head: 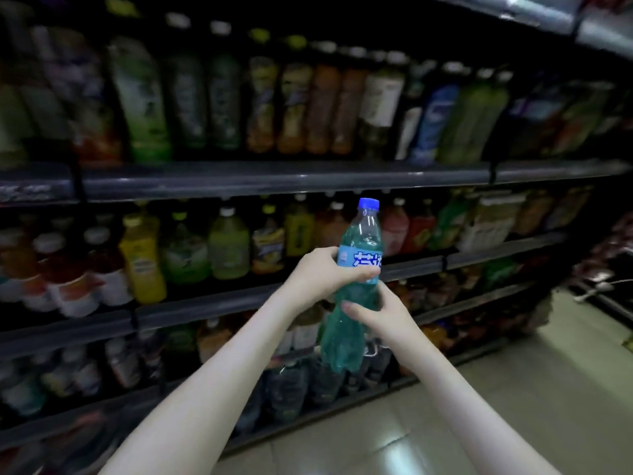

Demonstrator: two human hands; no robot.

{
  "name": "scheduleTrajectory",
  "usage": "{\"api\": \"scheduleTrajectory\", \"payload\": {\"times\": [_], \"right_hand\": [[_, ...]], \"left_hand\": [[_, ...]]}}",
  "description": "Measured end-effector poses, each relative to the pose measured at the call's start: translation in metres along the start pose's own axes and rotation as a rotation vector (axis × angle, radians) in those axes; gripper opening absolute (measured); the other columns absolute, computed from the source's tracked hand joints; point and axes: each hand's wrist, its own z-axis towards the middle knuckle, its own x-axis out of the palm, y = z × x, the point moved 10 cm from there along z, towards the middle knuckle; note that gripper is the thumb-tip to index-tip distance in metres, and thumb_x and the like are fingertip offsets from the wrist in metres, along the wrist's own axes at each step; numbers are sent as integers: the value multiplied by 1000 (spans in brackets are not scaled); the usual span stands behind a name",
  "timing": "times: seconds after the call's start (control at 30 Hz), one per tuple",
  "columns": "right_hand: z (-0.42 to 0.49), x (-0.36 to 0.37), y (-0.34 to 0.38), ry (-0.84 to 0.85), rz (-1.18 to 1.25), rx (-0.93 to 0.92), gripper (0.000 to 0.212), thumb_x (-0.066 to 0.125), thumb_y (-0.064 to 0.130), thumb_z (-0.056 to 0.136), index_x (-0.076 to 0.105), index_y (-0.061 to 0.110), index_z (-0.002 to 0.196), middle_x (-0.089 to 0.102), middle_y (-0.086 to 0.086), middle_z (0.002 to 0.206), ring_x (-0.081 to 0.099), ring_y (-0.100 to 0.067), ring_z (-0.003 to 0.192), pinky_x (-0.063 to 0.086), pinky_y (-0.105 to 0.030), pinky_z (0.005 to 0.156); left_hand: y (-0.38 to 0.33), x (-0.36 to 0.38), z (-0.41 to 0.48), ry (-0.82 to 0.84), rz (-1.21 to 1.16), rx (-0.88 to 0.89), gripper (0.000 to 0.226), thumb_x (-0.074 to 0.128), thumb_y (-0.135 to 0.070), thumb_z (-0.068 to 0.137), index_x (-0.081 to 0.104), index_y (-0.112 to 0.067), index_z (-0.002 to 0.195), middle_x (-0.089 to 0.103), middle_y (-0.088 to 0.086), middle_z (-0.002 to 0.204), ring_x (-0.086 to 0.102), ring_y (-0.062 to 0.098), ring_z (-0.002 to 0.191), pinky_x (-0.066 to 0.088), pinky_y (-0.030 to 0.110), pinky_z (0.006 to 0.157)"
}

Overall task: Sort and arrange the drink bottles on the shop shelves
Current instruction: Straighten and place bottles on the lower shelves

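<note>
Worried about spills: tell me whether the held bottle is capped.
Capped: a blue cap sits on the teal bottle, held near upright by both hands.

Two bare forearms, no sleeves in view, slim hands (pixel 320 272), short plain nails, no rings or watch

Dim aisle, upper corners nearly black; shelved bottles (pixel 219 101) smeared by motion blur, shelf rails (pixel 274 181) bowed by wide-angle distortion, glare patches on the tiled floor (pixel 513 423), blue-capped bottle (pixel 356 289) and forearms comparatively sharp.
</note>
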Motion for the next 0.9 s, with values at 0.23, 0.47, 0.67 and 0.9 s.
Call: {"api": "scheduleTrajectory", "payload": {"times": [0.23, 0.47, 0.67, 0.9], "right_hand": [[42, -155, 20, -191, -82, -100, 48, 81, 24, 72, 56, 34, 111, 68, 16, 105, 63, 6, 92, 49, -16, 74], [128, -285, 16, -399, 59, -233, 56, 86, 18, 68, 56, 26, 115, 70, 11, 106, 66, -1, 96, 50, -23, 85], [189, -402, 33, -552, 73, -349, 54, 87, 16, 67, 54, 35, 105, 69, 14, 100, 65, 6, 87, 51, -18, 77], [232, -534, 35, -774, 149, -536, 69, 85, 12, 69, 47, 26, 125, 63, 16, 112, 62, 1, 102, 48, -18, 88]], "left_hand": [[-97, 92, 90, 58, 107, 149, 47, 69, -62, 74, 64, -31, 110, 70, -15, 103, 66, 2, 92, 59, 29, 77], [-165, 121, 197, -231, 279, 390, 32, 53, -50, 92, 59, -34, 119, 70, -10, 103, 64, 5, 92, 48, 24, 85], [-201, 163, 281, -420, 325, 505, 39, 56, -32, 94, 52, -30, 132, 62, -7, 119, 61, 10, 102, 50, 32, 90], [-258, 240, 379, -440, 480, 570, 53, 48, -34, 98, 27, -36, 147, 40, -10, 144, 54, 12, 111, 40, 18, 73]]}}
